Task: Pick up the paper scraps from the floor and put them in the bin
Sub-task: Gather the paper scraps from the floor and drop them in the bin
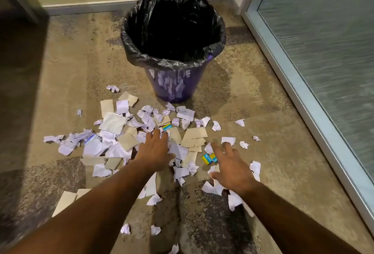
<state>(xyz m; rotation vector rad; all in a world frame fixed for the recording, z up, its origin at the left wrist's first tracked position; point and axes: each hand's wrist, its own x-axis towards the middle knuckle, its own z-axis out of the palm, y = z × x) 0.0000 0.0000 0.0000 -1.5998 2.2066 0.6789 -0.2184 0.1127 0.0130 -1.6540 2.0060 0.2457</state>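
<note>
Head view shows paper scraps [129, 142] strewn just before the bin [174, 79], left hand [155, 150] and right hand [230, 166] spread empty above them; light, flimsy, probably best gathered in bunches.

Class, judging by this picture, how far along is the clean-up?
Barely begun. Done: nothing visible; the bin interior looks dark. In hand: left hand and right hand reach open over the paper scraps, holding nothing. Left: the whole scatter on the floor.
</note>
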